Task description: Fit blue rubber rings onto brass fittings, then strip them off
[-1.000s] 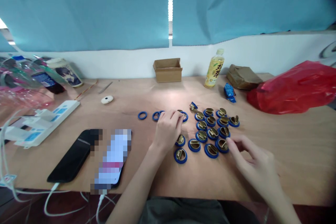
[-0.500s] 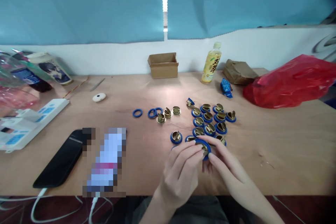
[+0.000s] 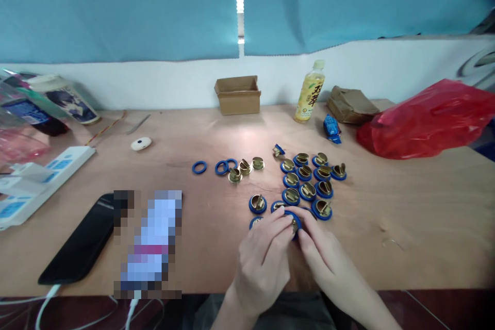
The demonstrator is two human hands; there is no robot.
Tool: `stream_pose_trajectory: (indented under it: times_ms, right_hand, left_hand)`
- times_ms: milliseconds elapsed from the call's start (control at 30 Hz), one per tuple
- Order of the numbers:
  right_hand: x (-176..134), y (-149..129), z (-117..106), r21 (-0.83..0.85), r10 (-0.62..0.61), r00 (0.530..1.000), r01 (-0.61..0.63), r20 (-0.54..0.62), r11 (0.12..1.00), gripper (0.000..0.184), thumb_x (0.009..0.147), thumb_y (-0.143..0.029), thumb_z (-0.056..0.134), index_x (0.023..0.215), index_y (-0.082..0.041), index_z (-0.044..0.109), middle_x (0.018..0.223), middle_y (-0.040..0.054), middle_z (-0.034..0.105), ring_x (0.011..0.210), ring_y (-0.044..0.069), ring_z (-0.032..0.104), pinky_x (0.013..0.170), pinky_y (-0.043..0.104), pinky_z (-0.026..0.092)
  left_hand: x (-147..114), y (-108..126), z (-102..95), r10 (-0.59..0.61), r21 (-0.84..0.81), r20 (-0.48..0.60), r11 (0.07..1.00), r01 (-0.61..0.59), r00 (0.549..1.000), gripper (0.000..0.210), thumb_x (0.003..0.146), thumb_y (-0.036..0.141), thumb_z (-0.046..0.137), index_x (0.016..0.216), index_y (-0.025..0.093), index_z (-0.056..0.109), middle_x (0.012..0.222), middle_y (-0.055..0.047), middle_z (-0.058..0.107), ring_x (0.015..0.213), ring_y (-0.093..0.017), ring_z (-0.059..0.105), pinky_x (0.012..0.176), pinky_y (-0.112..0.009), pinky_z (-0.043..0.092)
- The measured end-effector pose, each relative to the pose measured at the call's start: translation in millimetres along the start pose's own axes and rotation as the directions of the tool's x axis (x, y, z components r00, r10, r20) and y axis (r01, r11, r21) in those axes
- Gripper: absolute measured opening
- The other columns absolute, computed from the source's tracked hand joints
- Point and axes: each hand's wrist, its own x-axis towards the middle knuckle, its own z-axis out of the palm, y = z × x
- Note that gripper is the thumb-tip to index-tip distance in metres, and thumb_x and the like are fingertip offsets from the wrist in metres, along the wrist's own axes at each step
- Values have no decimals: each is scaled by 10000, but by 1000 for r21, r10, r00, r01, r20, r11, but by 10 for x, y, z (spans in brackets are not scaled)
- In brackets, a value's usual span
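My left hand (image 3: 265, 252) and my right hand (image 3: 323, 247) are both closed on one blue-rimmed brass disc (image 3: 297, 223) near the table's front. Fingers cover most of it; part of the blue rim and some brass show between them. Just beyond my hands stands a cluster of similar blue-rimmed brass discs (image 3: 307, 191) with raised metal tabs. Another such disc (image 3: 257, 203) sits to the left of the cluster. Farther back are three brass pieces (image 3: 245, 167) without blue rims, beside a few loose blue rings (image 3: 199, 167).
At left lie a black phone (image 3: 81, 240), a second phone (image 3: 152, 240) with a blurred screen, and a white power strip (image 3: 69, 162). A cardboard box (image 3: 237, 102), a drink bottle (image 3: 310, 93), a blue wrapper (image 3: 331, 129) and a red plastic bag (image 3: 421, 126) stand behind.
Both hands, still gripping the disc, have shifted slightly left and down, uncovering a disc at the cluster's right front. The whole view has also moved a little.
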Motion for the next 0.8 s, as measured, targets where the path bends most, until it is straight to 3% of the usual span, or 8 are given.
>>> stream_pose_trajectory:
  times_ms: [300,467,633,800]
  right_hand:
    - [18,-40,55,-27,50,999,-49,17,998,385,970,-212,277,1336,-212,397,1250,113,633,1106,206,639,947,378,523]
    - [27,-74,25,-19,54,998,-53,38,998,391,961,-203,293,1331,-214,416,1264,111,629,1114,211,636,957,382,518]
    - [42,-92,-26,-4,43,999,-43,-26,999,367,969,-252,324,1300,-246,482,1292,82,623,1152,215,618,948,356,525]
    - [66,-183,-40,24,73,997,-73,9,997,384,994,-308,308,1342,-249,458,1329,87,601,1181,214,600,991,378,499]
  left_hand:
    - [49,7,4,28,19,18,999,-28,999,280,824,-36,485,1004,98,653,1020,-127,757,1119,-219,666,937,-354,575]
    - [13,42,6,-45,10,6,999,45,999,289,812,-30,514,1005,134,653,1030,-122,754,1093,-229,680,910,-359,587]
    - [14,68,19,-89,-26,-31,996,88,996,333,785,-59,548,1033,136,654,1040,-112,749,1094,-225,677,928,-349,574]
    - [40,99,5,-111,-11,-56,994,111,992,322,789,-52,563,1040,132,647,1031,-104,750,1078,-219,676,914,-346,573]
